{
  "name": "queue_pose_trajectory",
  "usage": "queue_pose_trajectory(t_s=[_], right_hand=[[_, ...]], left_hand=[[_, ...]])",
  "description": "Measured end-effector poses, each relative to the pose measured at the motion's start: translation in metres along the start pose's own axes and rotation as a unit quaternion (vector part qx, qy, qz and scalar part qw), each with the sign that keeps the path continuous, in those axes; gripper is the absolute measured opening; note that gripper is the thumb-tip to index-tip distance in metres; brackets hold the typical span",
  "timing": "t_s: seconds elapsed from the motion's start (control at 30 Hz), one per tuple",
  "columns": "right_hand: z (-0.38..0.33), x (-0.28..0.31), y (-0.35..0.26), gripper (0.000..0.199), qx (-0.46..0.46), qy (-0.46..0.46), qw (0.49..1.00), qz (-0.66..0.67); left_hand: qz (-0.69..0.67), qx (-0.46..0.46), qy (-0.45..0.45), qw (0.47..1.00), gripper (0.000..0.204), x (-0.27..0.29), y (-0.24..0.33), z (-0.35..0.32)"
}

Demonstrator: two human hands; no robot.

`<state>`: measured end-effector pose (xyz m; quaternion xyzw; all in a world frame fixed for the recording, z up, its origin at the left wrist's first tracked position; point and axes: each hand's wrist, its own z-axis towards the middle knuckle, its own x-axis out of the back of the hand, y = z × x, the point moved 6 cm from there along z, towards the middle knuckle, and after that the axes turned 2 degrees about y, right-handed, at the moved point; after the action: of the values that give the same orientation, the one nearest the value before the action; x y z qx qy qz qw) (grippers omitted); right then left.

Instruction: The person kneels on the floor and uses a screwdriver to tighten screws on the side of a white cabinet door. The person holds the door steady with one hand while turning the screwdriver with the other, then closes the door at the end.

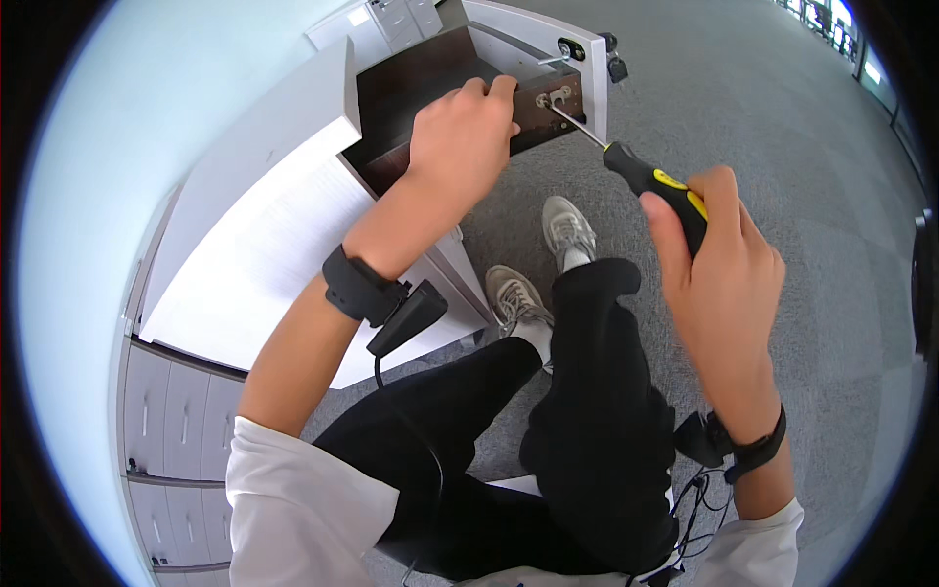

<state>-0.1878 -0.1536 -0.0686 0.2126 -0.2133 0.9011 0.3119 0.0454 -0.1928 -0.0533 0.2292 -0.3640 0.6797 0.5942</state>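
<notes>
In the head view, the drawer (536, 119) juts out at the upper middle, its white front (596, 93) facing right, with a lock (570, 48) in it and dark keys (615, 67) hanging just beyond. The screwdriver (632, 167) slants right of centre toward the drawer's brown side. The right hand (729, 269) closes around its black and yellow handle, fingers wrapped, leaving no gap. The left hand (460, 134) holds the drawer's side, fingers bent over the upper edge and thumb lower down.

Around them, the white cabinet (264, 225) fills the left of the frame, with grey lockers (176, 411) at lower left. Two pale shoes (568, 231) stand on the grey carpet (831, 254) below the drawer, and black-clad legs (599, 382) take up the lower middle. Loose cables (700, 499) tangle at lower right, beside the right wristband (758, 452).

The left hand and forearm cover part of the drawer's side and interior. The shaft's tip meets a small metal fitting (560, 95), but whether it sits in a screw cannot be told. The left fingertips are largely hidden. A dark object (922, 284) at the right edge is cut off.
</notes>
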Motion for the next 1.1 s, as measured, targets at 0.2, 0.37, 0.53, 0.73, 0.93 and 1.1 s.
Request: queue_pose_trajectory(t_s=[0.2, 0.37, 0.53, 0.73, 0.93, 1.1], right_hand=[[-0.017, -0.037, 0.034, 0.037, -0.062, -0.010, 0.987, 0.149], [-0.008, -0.021, 0.042, 0.035, -0.015, -0.012, 0.989, 0.148], [0.007, -0.007, 0.060, 0.041, -0.107, -0.177, 0.978, 0.002], [0.014, 0.006, 0.047, 0.038, -0.001, 0.029, 0.998, 0.053], [0.019, 0.000, 0.034, 0.043, 0.020, -0.001, 0.996, 0.085], [0.023, -0.012, 0.047, 0.037, -0.157, -0.107, 0.982, 0.005]], left_hand=[[0.042, 0.024, 0.001, 0.999, 0.042, -0.033, -0.001, 0.012], [0.037, 0.084, -0.082, 0.992, 0.041, -0.037, 0.011, 0.014], [-0.024, 0.071, -0.063, 0.995, 0.040, -0.028, 0.023, 0.018], [-0.019, 0.057, -0.026, 0.998, 0.038, -0.031, 0.019, 0.012], [0.032, 0.026, 0.006, 0.999, 0.037, -0.033, 0.016, 0.013], [0.041, 0.039, -0.004, 0.998, 0.040, -0.035, 0.008, 0.009]])
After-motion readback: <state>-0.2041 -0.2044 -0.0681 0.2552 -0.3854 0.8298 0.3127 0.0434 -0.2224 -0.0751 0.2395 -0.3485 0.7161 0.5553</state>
